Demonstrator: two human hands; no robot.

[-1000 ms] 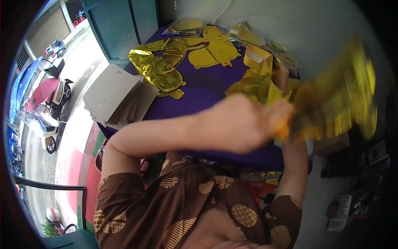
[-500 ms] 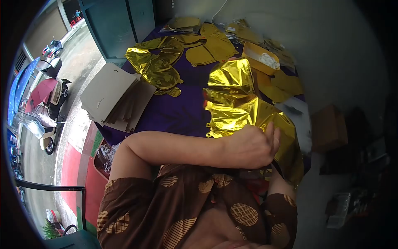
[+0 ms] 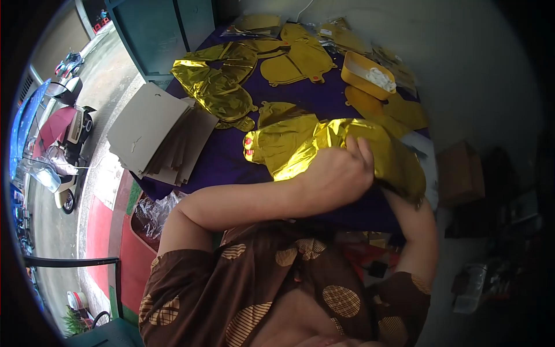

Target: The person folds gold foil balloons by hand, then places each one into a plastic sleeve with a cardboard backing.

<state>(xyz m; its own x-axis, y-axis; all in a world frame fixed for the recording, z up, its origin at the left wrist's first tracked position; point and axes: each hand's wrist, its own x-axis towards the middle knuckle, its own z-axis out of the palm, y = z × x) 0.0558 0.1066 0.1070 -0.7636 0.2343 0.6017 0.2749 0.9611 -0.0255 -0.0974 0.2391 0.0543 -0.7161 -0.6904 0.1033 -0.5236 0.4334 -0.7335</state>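
A crinkled, flat gold foil balloon (image 3: 289,141) with small red marks at its left end lies over the purple cloth. My left hand (image 3: 341,173) reaches across from the left, its thumb side hidden, with some fingers curled against the foil and others raised. My right forearm (image 3: 413,217) goes up behind the right end of the foil, which hides my right hand. Beyond these lie another crumpled gold foil balloon (image 3: 217,87) and a flat gold foil piece (image 3: 295,66) with a red dot.
A stack of grey card sheets (image 3: 144,133) stands at the table's left edge. A yellow tray (image 3: 354,80) holding white bits sits at the back right. Packets of gold foil (image 3: 254,24) lie along the back. To the left is a street with a parked scooter (image 3: 75,139).
The foil has dropped from a raised, spread position and swung left, flattening over the cloth. My left hand has moved up and slightly left; my right forearm shows more.
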